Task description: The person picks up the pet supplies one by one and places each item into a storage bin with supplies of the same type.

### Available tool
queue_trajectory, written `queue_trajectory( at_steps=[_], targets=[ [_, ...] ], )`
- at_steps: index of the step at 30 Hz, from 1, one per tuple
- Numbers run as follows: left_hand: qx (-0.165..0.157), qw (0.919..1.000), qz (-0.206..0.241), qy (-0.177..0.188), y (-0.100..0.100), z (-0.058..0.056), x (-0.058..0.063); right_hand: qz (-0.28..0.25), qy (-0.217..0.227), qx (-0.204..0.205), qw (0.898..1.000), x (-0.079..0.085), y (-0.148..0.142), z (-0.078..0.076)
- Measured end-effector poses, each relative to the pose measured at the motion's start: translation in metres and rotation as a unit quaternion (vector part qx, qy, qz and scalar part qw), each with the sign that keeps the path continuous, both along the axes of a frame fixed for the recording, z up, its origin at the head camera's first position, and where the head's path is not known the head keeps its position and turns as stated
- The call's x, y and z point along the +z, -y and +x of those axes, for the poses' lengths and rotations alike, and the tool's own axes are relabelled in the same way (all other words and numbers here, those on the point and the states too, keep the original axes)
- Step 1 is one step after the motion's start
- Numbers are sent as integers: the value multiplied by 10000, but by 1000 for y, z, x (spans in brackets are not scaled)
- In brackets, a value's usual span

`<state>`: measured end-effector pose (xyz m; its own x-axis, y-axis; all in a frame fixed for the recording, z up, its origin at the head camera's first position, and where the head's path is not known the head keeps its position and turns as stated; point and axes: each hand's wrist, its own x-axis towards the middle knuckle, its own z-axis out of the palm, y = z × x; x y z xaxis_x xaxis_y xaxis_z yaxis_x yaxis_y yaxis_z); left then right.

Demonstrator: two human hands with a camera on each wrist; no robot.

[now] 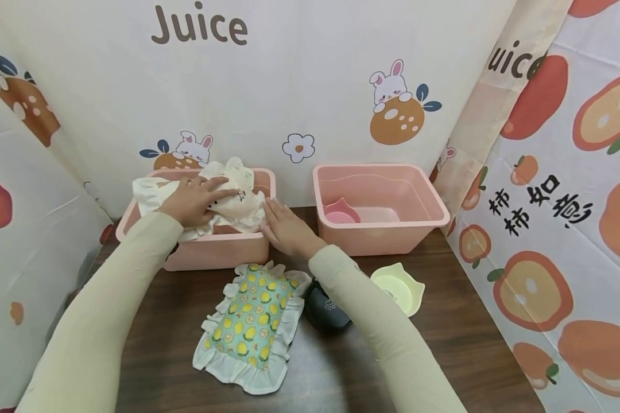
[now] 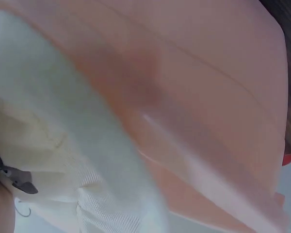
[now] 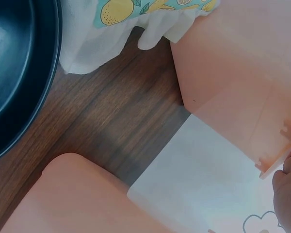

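A cream ruffled cloth (image 1: 237,207) lies bunched in the left pink bin (image 1: 217,255), part of it rising above the rim. My left hand (image 1: 190,202) rests on the cloth, fingers spread over it; its underside is hidden. In the left wrist view, the cream fabric (image 2: 63,170) shows a small grey print. My right hand (image 1: 289,229) touches the bin's right edge, its fingers extended. Seen from the right wrist, that hand (image 3: 288,194) is at the bin's rim, only partly in frame.
Right of the hands stands a second pink bin (image 1: 372,238) holding a pink cat-eared bowl (image 1: 341,212). On the wooden table lie a lemon-print ruffled cloth (image 1: 253,315), a black bowl (image 1: 322,312) partly under my right sleeve, and a pale green cat-eared bowl (image 1: 410,292).
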<state>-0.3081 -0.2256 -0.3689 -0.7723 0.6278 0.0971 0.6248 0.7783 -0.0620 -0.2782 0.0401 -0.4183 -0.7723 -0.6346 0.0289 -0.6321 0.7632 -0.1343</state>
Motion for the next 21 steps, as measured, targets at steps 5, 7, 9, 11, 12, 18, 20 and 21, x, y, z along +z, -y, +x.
queue_trajectory(
  at_steps=[5, 7, 9, 11, 12, 18, 20, 21],
  targets=[
    [-105, 9995, 48, 307, -3, -2, -6, -44, 86, -9, 10000, -1, -1, 0],
    [-144, 9993, 21, 347, -5, -2, -10, -54, 50, -1, 10000, -1, -1, -1],
    [-161, 9993, -60, 330, -8, -3, -16, -70, 17, 6, 10000, -2, -2, -1],
    [-180, 9993, -159, 276, -10, -5, -22, -49, -13, 7, 10000, -2, -2, -2],
    [-210, 9993, -172, 264, -11, -6, -25, -49, -27, 11, 10000, -3, -1, -2],
    [-89, 9992, -129, 360, -15, -10, -40, -16, 25, -24, 10000, -4, -1, -3],
    [29, 9988, -87, 472, -15, -11, -43, -18, 35, -26, 10000, -4, -1, -3],
    [68, 9986, -76, 512, -14, -12, -45, -10, 28, -28, 10000, -5, -1, -3]
  ],
)
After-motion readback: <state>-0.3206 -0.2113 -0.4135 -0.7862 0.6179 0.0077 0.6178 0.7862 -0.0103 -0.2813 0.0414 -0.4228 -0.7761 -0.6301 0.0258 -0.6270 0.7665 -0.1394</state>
